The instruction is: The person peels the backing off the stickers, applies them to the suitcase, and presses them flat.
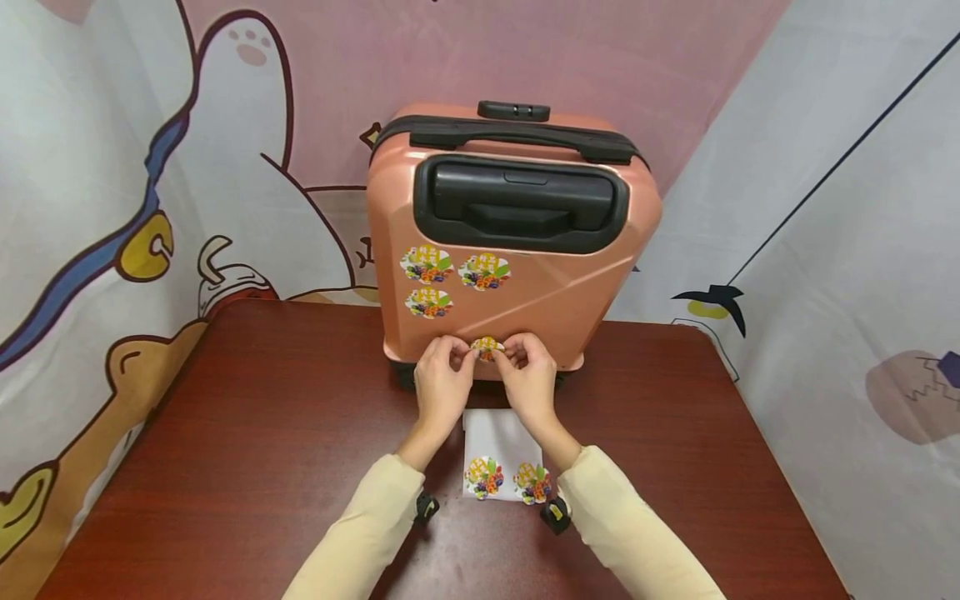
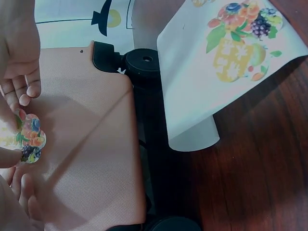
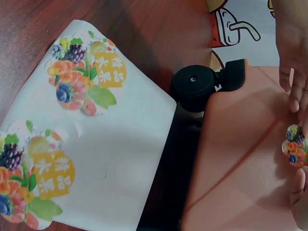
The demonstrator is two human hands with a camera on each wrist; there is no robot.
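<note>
While three scalloped fruit-print stickers (image 1: 426,265) sit above and left of the grip on the salmon-pink hard-shell suitcase (image 1: 547,292), the left hand (image 1: 444,379) pinches one edge of a small multicoloured fruit-print sticker (image 1: 487,346). This held piece (it has yellow lettering) is at the suitcase's lower front; contact is unclear. Below the grip lies a white paper sheet (image 1: 498,429) bearing two matching stickers (image 1: 483,477). The right hand (image 1: 529,377) pinches the opposite edge.
</note>
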